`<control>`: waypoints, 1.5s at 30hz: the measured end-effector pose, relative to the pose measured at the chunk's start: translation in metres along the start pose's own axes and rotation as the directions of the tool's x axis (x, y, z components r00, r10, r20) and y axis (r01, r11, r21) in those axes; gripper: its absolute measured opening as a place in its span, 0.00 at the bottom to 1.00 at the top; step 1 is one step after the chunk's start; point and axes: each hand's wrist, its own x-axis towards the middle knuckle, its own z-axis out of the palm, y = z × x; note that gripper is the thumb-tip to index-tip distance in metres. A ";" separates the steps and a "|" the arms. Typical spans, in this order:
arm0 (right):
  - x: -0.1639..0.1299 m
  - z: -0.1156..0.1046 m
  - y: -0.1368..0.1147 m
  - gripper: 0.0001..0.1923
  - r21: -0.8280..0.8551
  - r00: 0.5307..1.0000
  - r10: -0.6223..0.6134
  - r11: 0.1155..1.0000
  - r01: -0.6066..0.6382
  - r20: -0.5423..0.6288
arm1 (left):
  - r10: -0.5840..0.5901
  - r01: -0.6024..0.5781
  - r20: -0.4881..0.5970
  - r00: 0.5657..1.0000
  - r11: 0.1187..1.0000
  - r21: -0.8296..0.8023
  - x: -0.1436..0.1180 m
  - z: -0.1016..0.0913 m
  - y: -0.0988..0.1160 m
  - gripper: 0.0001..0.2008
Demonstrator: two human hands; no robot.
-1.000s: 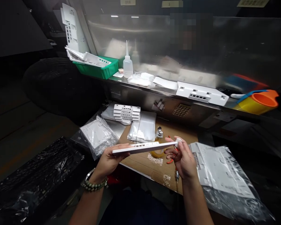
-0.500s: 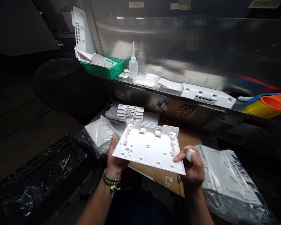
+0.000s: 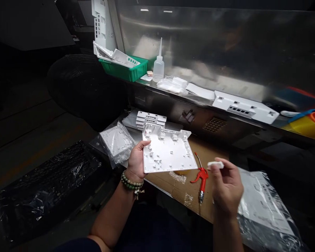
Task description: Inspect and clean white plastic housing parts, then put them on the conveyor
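Note:
My left hand (image 3: 137,160) grips the left edge of a white plastic housing panel (image 3: 170,161), thumb on its inner face. Clips and small posts stand up from that face, and a raised, notched wall runs along its far edge. Off to the right and apart from the panel, my right hand (image 3: 227,185) pinches a small folded white wiping pad (image 3: 215,164) between thumb and fingers. A red air blow gun (image 3: 202,178) lies on the cardboard (image 3: 180,187) between the panel and my right hand.
Stacked white panels (image 3: 151,118) sit behind the held one. Bagged panels lie left (image 3: 117,141) and right (image 3: 265,201). Along the metal shelf (image 3: 173,93) stand a green bin (image 3: 131,72), a squeeze bottle (image 3: 159,69), another white panel (image 3: 245,106) and an orange-and-yellow container (image 3: 308,123).
My right hand has let go of the panel's right edge and moved right with the white pad. The panel is now in my left hand alone, and the red blow gun shows.

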 end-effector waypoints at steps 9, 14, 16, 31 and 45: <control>-0.047 0.068 -0.051 0.13 0.094 0.773 -0.236 0.970 0.225 0.588 | 0.147 -0.145 0.013 0.989 0.987 -0.061 -0.006 0.019 -0.020 0.29; -0.049 0.071 -0.053 0.07 0.097 0.794 -0.280 0.958 0.271 0.540 | 0.280 -0.280 -0.003 0.960 0.960 -0.030 -0.007 0.016 -0.024 0.31; -0.049 0.070 -0.052 0.06 0.092 0.782 -0.277 0.958 0.273 0.558 | 0.293 -0.293 -0.001 0.956 0.956 -0.019 -0.006 0.012 -0.025 0.32; -0.044 0.071 -0.052 0.05 0.098 0.796 -0.270 0.961 0.259 0.542 | 0.284 -0.284 0.052 0.957 0.959 -0.015 -0.001 0.008 -0.027 0.36; 0.006 0.002 -0.013 0.10 -0.003 0.986 -0.161 0.987 0.161 0.046 | 0.038 -0.038 0.005 0.999 0.996 -0.084 -0.010 -0.020 0.028 0.40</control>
